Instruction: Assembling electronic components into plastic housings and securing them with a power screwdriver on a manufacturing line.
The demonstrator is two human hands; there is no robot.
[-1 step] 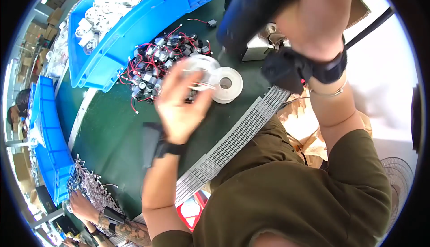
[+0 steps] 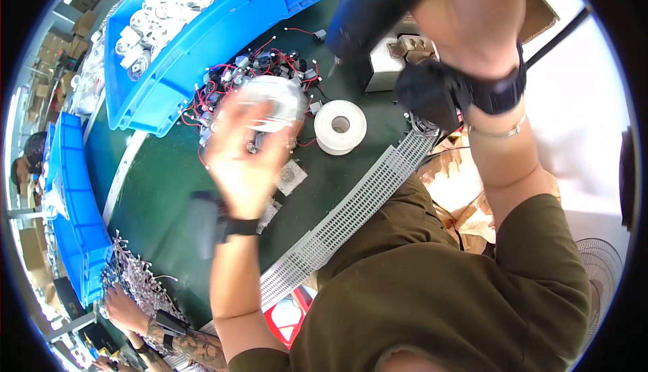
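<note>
While my left hand (image 2: 246,146) is blurred, I read its thumb and fingers as closed round a white round part (image 2: 273,99), up over the near side of the pile of small wired components (image 2: 236,78). Right hand (image 2: 466,24) is clamped on a dark cylindrical tool (image 2: 385,8); its fingertips run out of the top of view

In the way: that red-leaded pile sits right against the big blue bin (image 2: 233,31) full of white parts (image 2: 162,18). A white ring-shaped piece (image 2: 329,126) lies flat just right of the left hand, metal block (image 2: 388,68) beyond it, under the tool side. Two pale patches (image 2: 291,178) on the bench near my left wrist

Surface: green bench top (image 2: 162,200), grey perforated strip (image 2: 351,217) along my edge. Room: second blue bin (image 2: 74,223), heap of white leads (image 2: 138,274) with a co-worker's hand (image 2: 126,310) at it, cartons (image 2: 37,105) far left, fan (image 2: 597,271) on the right
</note>
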